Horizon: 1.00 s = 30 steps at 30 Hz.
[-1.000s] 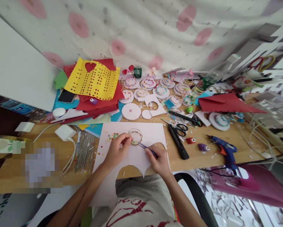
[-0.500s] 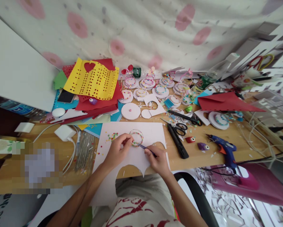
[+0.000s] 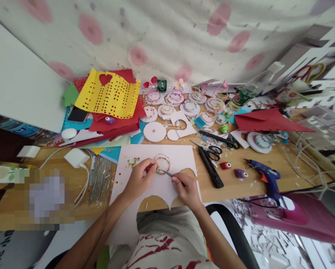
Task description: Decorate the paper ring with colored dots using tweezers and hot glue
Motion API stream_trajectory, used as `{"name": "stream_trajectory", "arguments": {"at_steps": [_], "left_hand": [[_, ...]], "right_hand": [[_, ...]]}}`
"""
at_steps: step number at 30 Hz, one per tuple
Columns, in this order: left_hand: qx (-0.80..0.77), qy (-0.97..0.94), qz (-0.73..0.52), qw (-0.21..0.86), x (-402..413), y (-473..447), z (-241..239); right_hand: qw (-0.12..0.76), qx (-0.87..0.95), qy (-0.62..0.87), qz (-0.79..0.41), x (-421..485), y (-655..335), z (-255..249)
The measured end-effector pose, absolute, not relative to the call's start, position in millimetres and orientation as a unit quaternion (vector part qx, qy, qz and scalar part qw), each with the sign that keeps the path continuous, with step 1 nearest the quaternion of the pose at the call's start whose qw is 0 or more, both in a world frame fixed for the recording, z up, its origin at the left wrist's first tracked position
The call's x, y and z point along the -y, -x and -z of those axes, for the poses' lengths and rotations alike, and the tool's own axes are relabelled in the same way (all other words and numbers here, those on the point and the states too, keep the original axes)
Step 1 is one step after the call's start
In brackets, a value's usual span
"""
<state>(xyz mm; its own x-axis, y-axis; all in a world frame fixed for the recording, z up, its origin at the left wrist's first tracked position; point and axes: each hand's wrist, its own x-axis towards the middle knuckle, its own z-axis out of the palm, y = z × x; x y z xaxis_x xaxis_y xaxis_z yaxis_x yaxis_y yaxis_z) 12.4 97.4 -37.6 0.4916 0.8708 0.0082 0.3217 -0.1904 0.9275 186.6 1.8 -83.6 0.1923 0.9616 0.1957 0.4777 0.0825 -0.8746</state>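
Pink-spotted curtain [image 3: 167, 30] behind wooden desk [image 3: 231, 185]

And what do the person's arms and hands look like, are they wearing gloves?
No gloves: the left hand and right hand are bare. The forearms show no sleeves, and I see no watch on either wrist. The clothing is pale with dark red markings.

The light is soft and diffuse, edges look stretched, and a pixelated patch [image 3: 47, 195] sits lower left.
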Motion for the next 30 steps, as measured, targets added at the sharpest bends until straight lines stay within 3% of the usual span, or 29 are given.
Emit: {"name": "stream_trajectory", "arguments": {"at_steps": [30], "left_hand": [[-0.416, -0.709, -0.285, 0.493, -99.5, -13.4, 38.0]], "right_hand": [[0.45, 0.597, 0.622, -0.232, -1.7, -185.4, 83.8]]}}
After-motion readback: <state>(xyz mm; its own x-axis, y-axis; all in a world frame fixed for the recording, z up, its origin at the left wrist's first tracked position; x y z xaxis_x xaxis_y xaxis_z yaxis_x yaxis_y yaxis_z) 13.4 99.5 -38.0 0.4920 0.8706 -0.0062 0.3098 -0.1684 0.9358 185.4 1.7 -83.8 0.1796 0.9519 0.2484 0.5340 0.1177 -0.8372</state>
